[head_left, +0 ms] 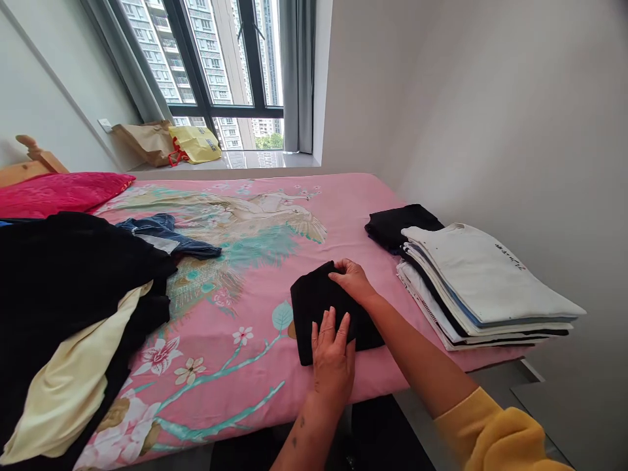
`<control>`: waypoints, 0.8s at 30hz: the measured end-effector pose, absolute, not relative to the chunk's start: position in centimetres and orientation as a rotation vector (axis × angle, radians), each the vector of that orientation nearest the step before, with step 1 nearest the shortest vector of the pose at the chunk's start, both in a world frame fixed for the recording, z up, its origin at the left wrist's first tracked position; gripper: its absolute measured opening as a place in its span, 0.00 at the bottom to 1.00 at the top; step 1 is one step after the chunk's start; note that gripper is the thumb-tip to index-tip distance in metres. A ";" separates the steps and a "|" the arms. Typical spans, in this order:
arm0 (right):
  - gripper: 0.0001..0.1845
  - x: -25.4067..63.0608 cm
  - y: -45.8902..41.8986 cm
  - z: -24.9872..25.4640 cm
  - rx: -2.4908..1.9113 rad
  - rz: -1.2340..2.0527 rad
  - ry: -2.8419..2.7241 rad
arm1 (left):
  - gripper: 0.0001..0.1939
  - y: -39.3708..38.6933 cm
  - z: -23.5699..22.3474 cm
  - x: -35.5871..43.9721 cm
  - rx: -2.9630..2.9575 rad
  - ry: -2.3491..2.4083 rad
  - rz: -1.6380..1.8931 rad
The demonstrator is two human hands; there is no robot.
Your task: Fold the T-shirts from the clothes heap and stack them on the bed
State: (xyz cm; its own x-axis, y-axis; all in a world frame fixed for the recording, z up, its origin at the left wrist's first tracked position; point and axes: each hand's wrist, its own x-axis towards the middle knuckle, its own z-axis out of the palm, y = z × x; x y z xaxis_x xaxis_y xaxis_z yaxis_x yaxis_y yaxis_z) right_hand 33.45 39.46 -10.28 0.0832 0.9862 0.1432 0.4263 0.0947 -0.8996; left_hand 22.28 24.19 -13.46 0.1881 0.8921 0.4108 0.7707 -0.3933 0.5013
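Note:
A folded black garment (pixel 314 294) lies on the pink bed cover in front of me; its exact kind cannot be made out. My left hand (pixel 333 350) rests flat on its near part, fingers stretched and slightly spread. At the far edge of the garment, my right hand (pixel 353 281) has its thumb and fingers closed on the cloth near a corner. My right forearm covers part of the garment's right side.
To the right stands a stack of folded shirts (pixel 490 275), with folded black clothing (pixel 402 226) behind it. Loose black clothes (pixel 73 275), a cream cloth (pixel 78 373) and a denim piece (pixel 167 232) lie left. A red pillow (pixel 63 191) sits near the headboard. Bags (pixel 196 144) rest on the windowsill.

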 end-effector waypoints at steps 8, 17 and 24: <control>0.17 38.8 38.9 -15.5 -1.666 0.638 -1.336 | 0.22 24.5 -14.6 23.7 2.408 1.411 0.695; 0.21 31.1 34.6 -15.4 -1.338 0.467 -2.116 | 0.24 31.9 -14.9 17.5 2.351 1.758 0.454; 0.21 36.0 36.5 -16.4 -1.835 0.308 -1.895 | 0.30 34.3 -16.6 15.5 2.164 1.840 0.381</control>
